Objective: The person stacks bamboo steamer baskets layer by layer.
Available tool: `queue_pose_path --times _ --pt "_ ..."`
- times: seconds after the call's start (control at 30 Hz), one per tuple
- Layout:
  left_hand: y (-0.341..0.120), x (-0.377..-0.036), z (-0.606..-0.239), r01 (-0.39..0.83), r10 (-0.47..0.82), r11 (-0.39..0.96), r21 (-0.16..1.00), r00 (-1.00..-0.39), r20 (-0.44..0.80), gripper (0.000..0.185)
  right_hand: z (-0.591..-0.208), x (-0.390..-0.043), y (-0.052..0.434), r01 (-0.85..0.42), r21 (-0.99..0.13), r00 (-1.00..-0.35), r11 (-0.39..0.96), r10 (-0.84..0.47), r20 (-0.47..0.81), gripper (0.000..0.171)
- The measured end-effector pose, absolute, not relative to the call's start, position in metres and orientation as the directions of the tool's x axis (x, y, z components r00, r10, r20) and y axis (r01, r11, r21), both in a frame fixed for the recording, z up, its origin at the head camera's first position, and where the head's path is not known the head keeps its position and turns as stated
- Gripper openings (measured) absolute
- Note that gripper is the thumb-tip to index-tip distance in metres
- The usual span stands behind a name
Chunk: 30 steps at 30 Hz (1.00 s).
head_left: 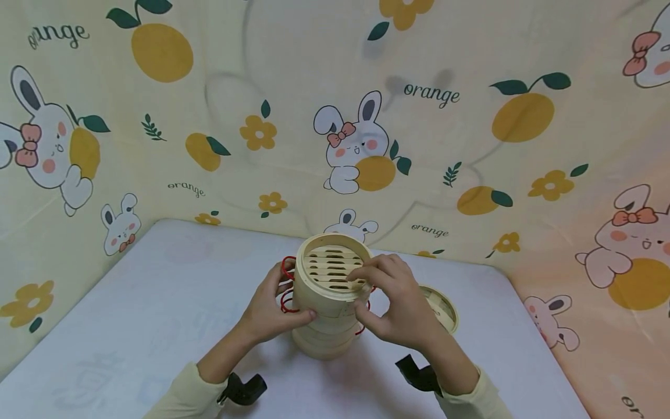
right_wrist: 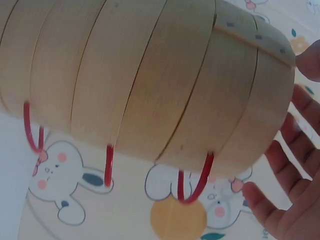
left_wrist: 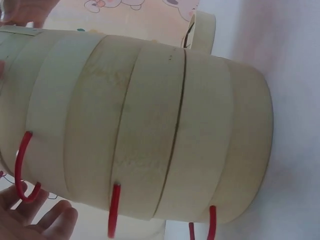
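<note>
A tall stack of bamboo steamer baskets (head_left: 324,317) with red loop handles stands upright on the table, its slatted top tier (head_left: 335,262) facing up. On its left side my left hand (head_left: 272,308) holds the upper part, thumb across the front wall and fingers round behind by the red loops. My right hand (head_left: 395,299) is at the right of the top rim, fingertips reaching over it and thumb near the outer wall. In the right wrist view its fingers (right_wrist: 290,172) look loose and spread beside the steamer's end (right_wrist: 270,115).
Partly hidden behind my right hand, a round shallow bamboo piece (head_left: 445,308) lies on the white table (head_left: 173,302). A cloth printed with rabbits and oranges (head_left: 293,70) hangs behind the table. Black straps (head_left: 246,389) are at both wrists.
</note>
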<state>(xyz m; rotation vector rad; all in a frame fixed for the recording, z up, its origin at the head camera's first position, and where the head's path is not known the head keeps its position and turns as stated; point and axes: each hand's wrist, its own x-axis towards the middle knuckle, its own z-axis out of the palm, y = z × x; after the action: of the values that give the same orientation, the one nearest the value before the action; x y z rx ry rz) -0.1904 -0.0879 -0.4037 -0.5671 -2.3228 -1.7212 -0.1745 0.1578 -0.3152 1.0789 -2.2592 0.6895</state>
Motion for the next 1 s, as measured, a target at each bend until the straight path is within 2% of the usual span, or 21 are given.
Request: queue_pose_path --times 0.33,0.63,1.0 --pt "-0.094 -0.193 -0.393 0.47 0.195 0.197 0.861 -0.879 0.435 0.078 -0.319 -0.174 0.186 -0.661 -0.289 -0.687 0.693 -0.403 0.604 0.041" --pt "-0.096 -0.194 -0.384 0.506 0.201 0.141 0.851 -0.856 0.476 0.077 -0.333 -0.178 0.206 -0.481 -0.308 -0.811 0.821 -0.285 0.511 0.035" --pt "-0.094 -0.194 -0.377 0.517 0.211 0.137 0.845 -0.848 0.485 0.077 -0.362 -0.183 0.232 -0.37 -0.317 -0.891 0.873 -0.236 0.389 0.023"
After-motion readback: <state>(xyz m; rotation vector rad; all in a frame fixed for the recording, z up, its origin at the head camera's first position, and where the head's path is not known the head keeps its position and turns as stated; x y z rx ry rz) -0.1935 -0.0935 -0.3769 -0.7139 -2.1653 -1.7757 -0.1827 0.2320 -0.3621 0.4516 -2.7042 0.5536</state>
